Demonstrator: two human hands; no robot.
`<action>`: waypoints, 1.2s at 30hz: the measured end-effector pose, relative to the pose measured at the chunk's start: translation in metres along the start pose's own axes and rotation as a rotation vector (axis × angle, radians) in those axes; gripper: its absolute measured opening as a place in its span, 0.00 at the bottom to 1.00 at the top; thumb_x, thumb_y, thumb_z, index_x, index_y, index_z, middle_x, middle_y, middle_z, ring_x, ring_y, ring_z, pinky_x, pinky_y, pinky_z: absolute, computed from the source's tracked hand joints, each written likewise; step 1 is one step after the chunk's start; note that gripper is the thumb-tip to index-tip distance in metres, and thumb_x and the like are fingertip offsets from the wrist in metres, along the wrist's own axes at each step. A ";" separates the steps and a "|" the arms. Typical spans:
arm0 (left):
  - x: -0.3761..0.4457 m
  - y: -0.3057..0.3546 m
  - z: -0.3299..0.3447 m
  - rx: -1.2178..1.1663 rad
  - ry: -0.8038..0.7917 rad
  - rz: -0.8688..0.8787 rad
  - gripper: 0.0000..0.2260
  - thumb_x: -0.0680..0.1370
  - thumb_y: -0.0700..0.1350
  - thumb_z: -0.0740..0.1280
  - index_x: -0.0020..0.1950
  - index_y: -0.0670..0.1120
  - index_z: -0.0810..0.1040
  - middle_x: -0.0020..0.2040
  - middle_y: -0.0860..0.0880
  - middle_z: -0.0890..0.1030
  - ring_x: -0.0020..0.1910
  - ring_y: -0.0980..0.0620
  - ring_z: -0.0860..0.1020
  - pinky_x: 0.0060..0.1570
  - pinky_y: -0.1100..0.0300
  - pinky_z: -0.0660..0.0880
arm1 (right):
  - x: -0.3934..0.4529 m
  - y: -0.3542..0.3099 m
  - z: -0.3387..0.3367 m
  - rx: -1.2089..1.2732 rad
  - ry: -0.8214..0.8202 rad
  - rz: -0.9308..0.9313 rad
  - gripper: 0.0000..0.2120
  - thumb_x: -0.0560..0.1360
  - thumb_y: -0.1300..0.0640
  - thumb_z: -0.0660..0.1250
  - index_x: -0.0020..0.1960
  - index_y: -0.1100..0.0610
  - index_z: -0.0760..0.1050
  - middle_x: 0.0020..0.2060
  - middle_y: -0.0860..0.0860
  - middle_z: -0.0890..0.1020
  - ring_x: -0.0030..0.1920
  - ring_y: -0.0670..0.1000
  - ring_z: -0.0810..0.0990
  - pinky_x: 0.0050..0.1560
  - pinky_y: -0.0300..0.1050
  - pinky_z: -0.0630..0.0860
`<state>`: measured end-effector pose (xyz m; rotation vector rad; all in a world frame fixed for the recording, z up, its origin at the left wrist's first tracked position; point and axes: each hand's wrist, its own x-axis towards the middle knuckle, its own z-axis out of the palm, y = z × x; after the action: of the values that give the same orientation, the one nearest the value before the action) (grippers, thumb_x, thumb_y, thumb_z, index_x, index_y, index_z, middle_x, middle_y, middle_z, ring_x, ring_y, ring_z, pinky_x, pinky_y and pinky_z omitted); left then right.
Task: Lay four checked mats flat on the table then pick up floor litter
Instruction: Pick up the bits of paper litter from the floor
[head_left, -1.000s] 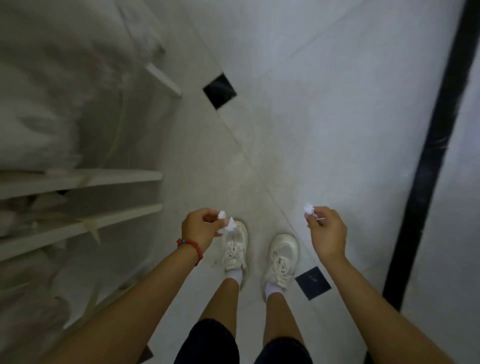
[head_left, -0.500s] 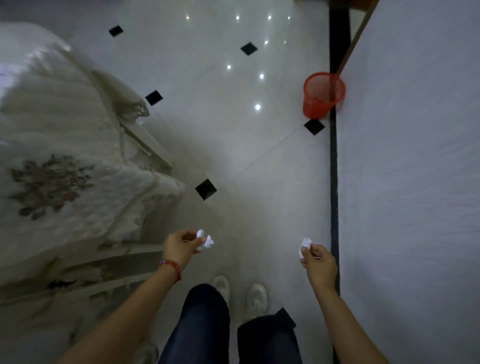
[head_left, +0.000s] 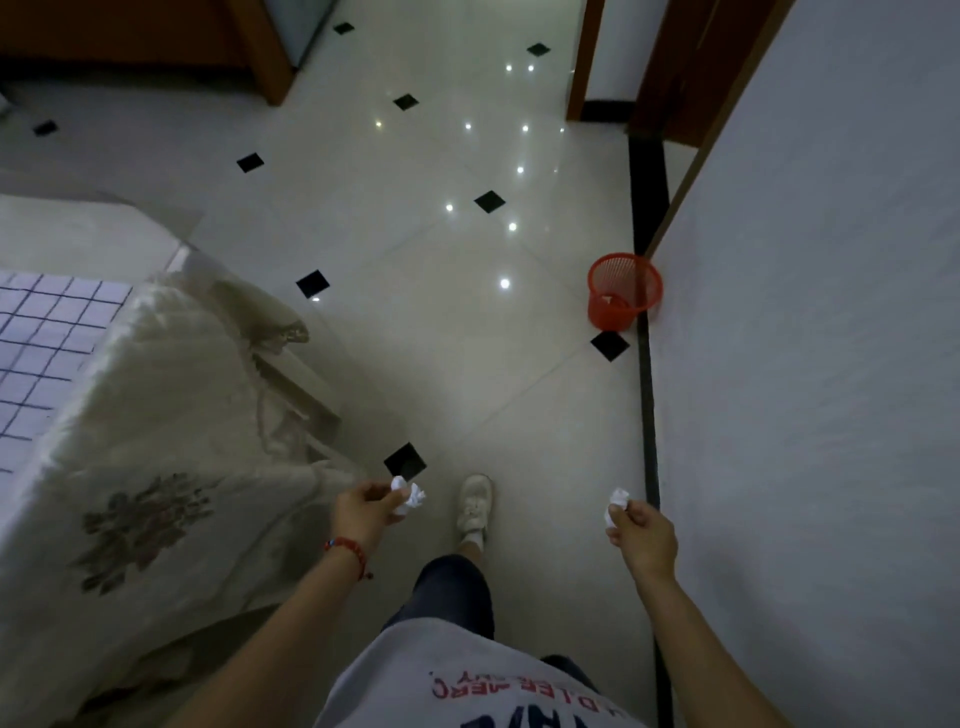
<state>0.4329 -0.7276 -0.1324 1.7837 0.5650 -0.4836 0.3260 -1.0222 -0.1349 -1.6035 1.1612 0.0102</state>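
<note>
My left hand (head_left: 363, 512) pinches a crumpled white paper ball (head_left: 408, 498) above the floor, just right of the draped table. My right hand (head_left: 641, 535) pinches a second white paper scrap (head_left: 616, 504) close to the wall. A checked mat (head_left: 47, 343) with a dark grid on white lies flat on the table at the far left edge of the view. A red mesh waste basket (head_left: 623, 291) stands on the floor ahead, against the wall's foot, with a pale scrap inside it.
The table wears a cream cloth (head_left: 171, 415) with a floral patch that hangs down to the floor. A white wall (head_left: 831, 364) with a black skirting strip runs along the right. The glossy tiled floor (head_left: 441, 338) stretches ahead to brown wooden door frames (head_left: 584, 62).
The view has lifted from my feet to the room ahead. The red basket has come nearer and lower in view. Both hands still hold their paper scraps.
</note>
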 end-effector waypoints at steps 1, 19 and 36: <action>0.016 0.010 0.005 -0.025 0.010 -0.016 0.07 0.73 0.37 0.70 0.46 0.33 0.79 0.36 0.44 0.80 0.36 0.47 0.77 0.29 0.70 0.77 | 0.013 -0.013 0.005 -0.008 0.000 -0.004 0.10 0.75 0.58 0.66 0.42 0.66 0.78 0.35 0.57 0.78 0.34 0.55 0.76 0.35 0.39 0.72; 0.270 0.261 0.136 -0.002 -0.117 0.023 0.12 0.72 0.35 0.70 0.50 0.28 0.77 0.43 0.37 0.79 0.33 0.49 0.75 0.27 0.70 0.77 | 0.221 -0.187 0.042 -0.057 0.066 0.142 0.15 0.75 0.59 0.66 0.40 0.72 0.77 0.40 0.66 0.82 0.45 0.66 0.80 0.46 0.50 0.76; 0.405 0.410 0.268 0.232 -0.081 -0.050 0.12 0.71 0.39 0.72 0.50 0.32 0.79 0.42 0.39 0.81 0.40 0.44 0.78 0.27 0.69 0.78 | 0.466 -0.376 0.034 -0.120 0.085 0.078 0.09 0.75 0.61 0.66 0.47 0.67 0.79 0.42 0.64 0.82 0.38 0.55 0.77 0.42 0.43 0.70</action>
<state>0.9920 -1.0300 -0.1281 1.9629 0.5140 -0.6757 0.8371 -1.3349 -0.1242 -1.6766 1.3096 0.0646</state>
